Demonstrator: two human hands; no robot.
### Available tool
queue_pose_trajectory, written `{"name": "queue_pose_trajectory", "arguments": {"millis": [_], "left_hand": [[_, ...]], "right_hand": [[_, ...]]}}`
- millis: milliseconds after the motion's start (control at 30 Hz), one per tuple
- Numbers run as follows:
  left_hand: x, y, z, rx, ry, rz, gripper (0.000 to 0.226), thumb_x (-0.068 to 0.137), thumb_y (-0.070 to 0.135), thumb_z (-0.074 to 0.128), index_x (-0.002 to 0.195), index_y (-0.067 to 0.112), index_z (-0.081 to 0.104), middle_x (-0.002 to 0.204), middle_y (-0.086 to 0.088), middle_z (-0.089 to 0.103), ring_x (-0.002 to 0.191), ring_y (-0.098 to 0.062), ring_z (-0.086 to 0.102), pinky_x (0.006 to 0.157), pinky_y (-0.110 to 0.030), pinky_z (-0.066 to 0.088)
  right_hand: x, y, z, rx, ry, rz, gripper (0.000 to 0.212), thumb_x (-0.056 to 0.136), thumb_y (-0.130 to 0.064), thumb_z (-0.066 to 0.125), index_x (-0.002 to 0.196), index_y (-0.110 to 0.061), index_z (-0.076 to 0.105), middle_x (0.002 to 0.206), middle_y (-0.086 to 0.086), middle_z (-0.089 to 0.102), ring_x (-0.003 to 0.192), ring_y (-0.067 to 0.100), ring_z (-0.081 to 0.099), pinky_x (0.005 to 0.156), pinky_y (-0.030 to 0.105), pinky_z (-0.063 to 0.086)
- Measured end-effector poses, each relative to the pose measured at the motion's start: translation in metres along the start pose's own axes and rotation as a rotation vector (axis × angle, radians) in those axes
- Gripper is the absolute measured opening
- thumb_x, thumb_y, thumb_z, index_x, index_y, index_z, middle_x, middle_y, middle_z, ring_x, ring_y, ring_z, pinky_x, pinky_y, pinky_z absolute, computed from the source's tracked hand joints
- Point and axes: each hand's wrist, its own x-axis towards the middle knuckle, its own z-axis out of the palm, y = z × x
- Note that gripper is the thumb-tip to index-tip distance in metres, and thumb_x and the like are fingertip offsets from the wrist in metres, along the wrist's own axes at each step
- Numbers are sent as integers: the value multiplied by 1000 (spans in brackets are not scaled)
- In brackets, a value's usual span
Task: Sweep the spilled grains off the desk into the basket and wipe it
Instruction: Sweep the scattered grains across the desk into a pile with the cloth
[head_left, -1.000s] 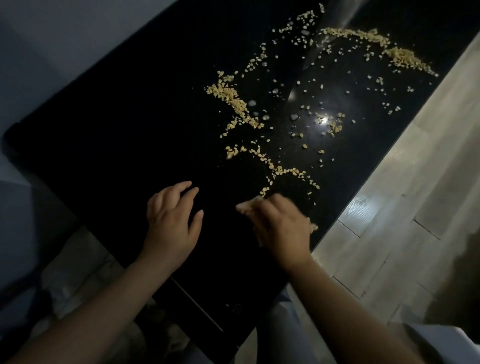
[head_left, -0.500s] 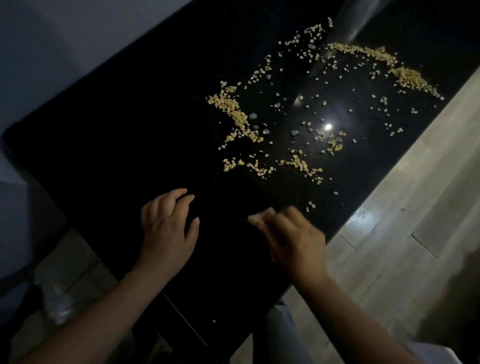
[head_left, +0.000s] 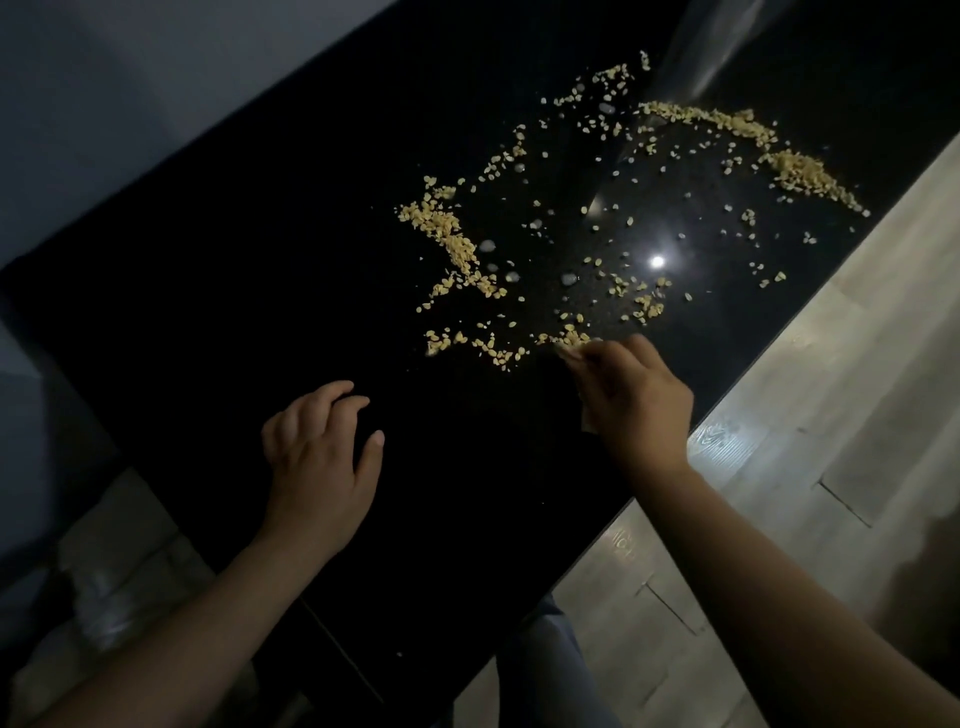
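Note:
Yellow grains (head_left: 457, 244) lie scattered over the middle and far right of a glossy black desk (head_left: 234, 260), with a thicker trail (head_left: 800, 171) near the far right edge. My right hand (head_left: 634, 400) is at the near edge of the spill, fingers curled round a small pale wipe (head_left: 588, 427). Its fingertips touch a little heap of grains (head_left: 571, 338). My left hand (head_left: 317, 462) rests on bare desk to the left, fingers loosely bent, holding nothing.
The desk's right edge drops to a pale wood-plank floor (head_left: 831, 415). Below the desk's near left corner sits a dim pale shape (head_left: 119, 587); I cannot tell what it is. A lamp reflection (head_left: 657, 261) glares among the grains. My knee (head_left: 545, 670) is below.
My right hand has moved forward from the desk's near right edge into the nearest grains, which have shifted away from that edge. My left hand has stayed in place.

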Motion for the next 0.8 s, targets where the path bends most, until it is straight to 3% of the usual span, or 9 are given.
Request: {"name": "queue_pose_trajectory", "arguments": {"millis": [67, 267, 400, 500, 600, 700, 800], "left_hand": [[0, -2, -2, -33, -1, 4, 49, 89, 45, 31, 118, 14, 56, 133, -3, 47, 123, -26, 40, 102, -52, 29], [-1, -15, -8, -87, -20, 30, 52, 91, 45, 30, 123, 12, 56, 133, -3, 47, 124, -24, 41, 105, -49, 29], [-1, -15, -9, -98, -17, 36, 53, 90, 44, 31, 122, 11, 57, 133, -4, 48, 123, -25, 41, 105, -51, 30], [0, -14, -8, -91, -12, 36, 53, 90, 44, 32, 122, 11, 56, 132, -4, 48, 123, -24, 40, 103, -51, 30], [0, -14, -8, -72, -5, 41, 52, 89, 44, 33, 122, 11, 56, 132, -4, 48, 122, -24, 40, 102, -50, 31], [0, -13, -9, -69, -7, 40, 52, 89, 44, 32, 122, 12, 56, 132, -3, 48, 123, -23, 40, 103, -51, 30], [2, -18, -11, -120, -11, 40, 53, 89, 45, 32, 123, 12, 56, 132, -2, 48, 124, -21, 41, 105, -49, 30]], "right_hand": [[-5, -29, 1, 103, -34, -51, 23, 93, -40, 58, 100, -21, 68, 92, -7, 57, 68, 4, 53, 54, 10, 34], [-68, -87, 27, 308, -197, -246, 20, 98, -32, 54, 106, -18, 65, 94, -6, 54, 72, 3, 52, 56, 25, 48], [-94, -56, 28, 183, -166, -215, 24, 99, -33, 50, 106, -15, 64, 89, 0, 55, 67, 12, 54, 50, 35, 48], [-85, -29, 19, 35, -125, -196, 28, 97, -36, 50, 104, -14, 66, 86, 2, 55, 63, 17, 54, 48, 30, 45], [-54, 0, 9, -60, -66, -40, 28, 94, -38, 54, 104, -15, 67, 89, 2, 56, 66, 19, 56, 49, 30, 45], [-20, 8, 3, -51, -1, 94, 28, 93, -41, 55, 104, -18, 67, 92, 0, 57, 69, 17, 58, 51, 31, 47], [-9, -33, 8, 75, -21, 7, 25, 93, -42, 55, 102, -21, 67, 93, -6, 57, 69, 6, 53, 53, 24, 46]]}}
